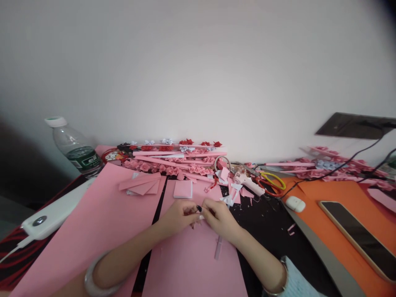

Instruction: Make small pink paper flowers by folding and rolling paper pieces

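Note:
My left hand [178, 216] and my right hand [221, 218] meet over a pink paper sheet [192, 264]. The fingertips of both pinch a small piece of pale pink paper [201, 217], mostly hidden by the fingers, so its folds cannot be made out. Just beyond my hands lies a stack of square pink paper [182, 189]. Beside my right wrist a thin translucent strip [218, 247] rests on the sheet. A small white folded paper piece [228, 200] touches or nearly touches the back of my right hand.
Folded paper flower stems [173, 167] line the wall. A pink-white glue gun [249, 183] and yellow-handled scissors [275, 181] lie right of centre. A water bottle [77, 150] and white power strip [55, 210] stand left; earphone case [295, 203] and phone [359, 239] lie right.

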Demonstrator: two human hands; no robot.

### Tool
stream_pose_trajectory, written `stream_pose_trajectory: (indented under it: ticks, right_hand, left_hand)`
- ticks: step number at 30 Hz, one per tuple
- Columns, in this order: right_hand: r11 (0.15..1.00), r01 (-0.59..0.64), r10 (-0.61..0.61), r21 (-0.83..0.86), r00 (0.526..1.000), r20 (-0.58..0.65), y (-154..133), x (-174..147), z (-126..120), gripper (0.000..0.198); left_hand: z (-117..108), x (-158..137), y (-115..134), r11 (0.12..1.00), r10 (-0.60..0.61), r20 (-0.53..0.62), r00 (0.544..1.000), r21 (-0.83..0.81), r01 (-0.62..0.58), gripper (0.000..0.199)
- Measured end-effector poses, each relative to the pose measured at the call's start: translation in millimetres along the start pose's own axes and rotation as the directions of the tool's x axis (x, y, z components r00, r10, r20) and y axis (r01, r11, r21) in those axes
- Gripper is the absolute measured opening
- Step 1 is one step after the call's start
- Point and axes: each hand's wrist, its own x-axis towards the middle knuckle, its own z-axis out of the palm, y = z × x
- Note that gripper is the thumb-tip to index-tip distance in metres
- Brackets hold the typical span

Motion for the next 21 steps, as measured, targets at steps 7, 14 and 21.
stream_pose_trajectory:
  ticks: [7, 14, 21]
  right_hand:
    - [1.000, -0.016, 0.016, 0.014, 1.000, -0.009, 0.1, -1.2, 0.3, 0.024]
    - [0.999, -0.036, 0.037, 0.032, 0.999, -0.021, 1.9, -2.3, 0.6, 0.024]
    - [0.988, -0.083, 0.084, 0.133, 0.996, -0.007, 0.1, -0.9, -2.2, 0.033]
  left_hand:
    - [0.1, 0.5, -0.5, 0.999, 0.014, 0.018, 1.000, -0.043, -0.013, 0.012]
    - [0.0, 0.8, -0.8, 0.997, -0.030, 0.047, 0.998, -0.073, 0.033, 0.019]
    - [1.4, -0.1, -0.4, 0.979, -0.040, 0.068, 0.997, -0.195, 0.052, 0.025]
